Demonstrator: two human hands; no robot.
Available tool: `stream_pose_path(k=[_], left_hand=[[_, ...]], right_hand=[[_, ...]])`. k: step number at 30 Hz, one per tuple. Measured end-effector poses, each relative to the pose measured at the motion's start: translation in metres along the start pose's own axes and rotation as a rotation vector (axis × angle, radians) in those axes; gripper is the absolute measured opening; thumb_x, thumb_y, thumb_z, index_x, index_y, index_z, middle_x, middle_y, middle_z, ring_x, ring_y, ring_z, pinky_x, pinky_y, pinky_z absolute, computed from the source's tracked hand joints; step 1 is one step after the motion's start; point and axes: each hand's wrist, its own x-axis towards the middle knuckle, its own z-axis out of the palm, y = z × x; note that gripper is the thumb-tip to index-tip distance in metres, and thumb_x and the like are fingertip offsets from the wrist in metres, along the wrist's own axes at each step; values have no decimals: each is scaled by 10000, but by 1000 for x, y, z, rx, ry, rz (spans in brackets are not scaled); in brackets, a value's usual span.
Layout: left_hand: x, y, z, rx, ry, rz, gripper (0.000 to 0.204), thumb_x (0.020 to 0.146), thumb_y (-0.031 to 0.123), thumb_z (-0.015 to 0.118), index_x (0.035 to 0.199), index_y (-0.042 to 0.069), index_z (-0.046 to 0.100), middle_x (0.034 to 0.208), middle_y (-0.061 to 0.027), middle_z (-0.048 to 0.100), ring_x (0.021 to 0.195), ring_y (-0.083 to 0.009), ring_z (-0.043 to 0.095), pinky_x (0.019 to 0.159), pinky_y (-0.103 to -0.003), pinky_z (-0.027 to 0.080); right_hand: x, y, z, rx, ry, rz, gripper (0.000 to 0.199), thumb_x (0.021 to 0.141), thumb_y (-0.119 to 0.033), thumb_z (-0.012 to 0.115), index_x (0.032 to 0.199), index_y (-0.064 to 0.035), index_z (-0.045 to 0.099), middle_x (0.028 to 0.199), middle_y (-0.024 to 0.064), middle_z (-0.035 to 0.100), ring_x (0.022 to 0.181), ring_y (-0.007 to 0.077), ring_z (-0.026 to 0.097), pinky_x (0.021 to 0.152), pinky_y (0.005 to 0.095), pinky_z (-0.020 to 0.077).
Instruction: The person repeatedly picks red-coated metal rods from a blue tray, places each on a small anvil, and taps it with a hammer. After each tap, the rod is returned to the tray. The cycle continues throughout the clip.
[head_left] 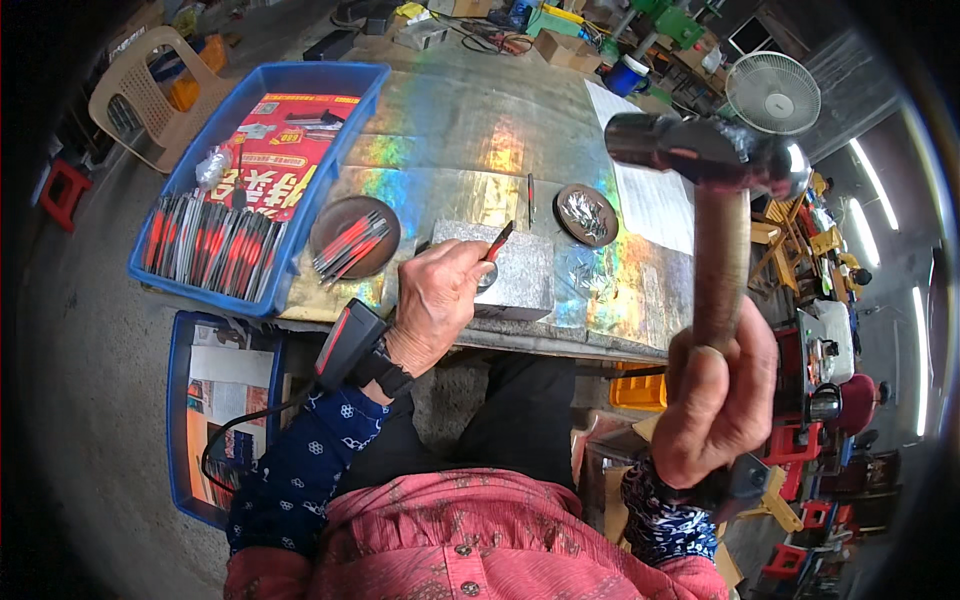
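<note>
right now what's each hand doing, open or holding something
Left hand: closed, pinching a red-and-black piece at the metal block.
Right hand: closed, gripping a hammer.

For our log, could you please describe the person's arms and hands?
Left hand and right hand are gloveless; the navy left oversleeve has white flowers, the dark right oversleeve white patterning; sleeves are pink; left wrist has a black strap, dark device, cable.

Two bare hands; one steel-headed hammer with a wooden handle; one grey rectangular metal block; two shallow round brown dishes; two rectangular blue plastic trays; one round white fan; one beige plastic chair; slim red-and-black pieces, too many to count.
</note>
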Motion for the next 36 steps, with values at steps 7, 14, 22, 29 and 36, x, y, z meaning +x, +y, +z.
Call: stream_pose_path(k=[7, 14, 22, 29, 36], left_hand=[[0, 0, 0, -14, 10, 0, 135, 820, -10, 681, 952, -39, 679, 857, -162, 689, 764, -257, 684, 661, -318, 517], [-1, -1, 0, 14, 2, 11, 130, 822, -7, 679, 947, -45, 675, 878, -170, 694, 778, -259, 688, 667, -311, 521], [-1, -2, 0, -31, 30, 26, 139, 822, 2, 685, 953, -44, 683, 850, -170, 688, 757, -254, 684, 658, -313, 518], [3, 2, -5, -83, 32, -49, 117, 837, -9, 667, 947, -36, 696, 819, -118, 701, 733, -163, 669, 645, -286, 511], [9, -15, -36, -494, 31, -292, 133, 893, 13, 628, 1017, -28, 653, 770, -21, 676, 671, -65, 627, 607, -190, 502]], right_hand=[[4, 22, 3, -196, -346, 178, 246, 896, -40, 619, 1127, 43, 634, 766, 164, 657, 607, 180, 615, 589, 289, 493], [9, -5, -4, -96, 66, -25, 299, 959, -163, 520, 1131, 57, 626, 664, 28, 557, 547, 65, 469, 493, 222, 352], [8, 15, 5, -82, -303, 297, 223, 922, -58, 609, 1123, 34, 635, 663, 106, 588, 573, 107, 525, 541, 264, 440], [-10, 35, 10, -185, -260, 159, 221, 920, -62, 611, 1122, 24, 631, 696, 130, 612, 584, 133, 560, 556, 275, 456], [-41, 71, 29, -353, -192, 154, 242, 885, -64, 645, 1120, -10, 627, 879, 204, 662, 718, 338, 654, 634, 367, 513]])
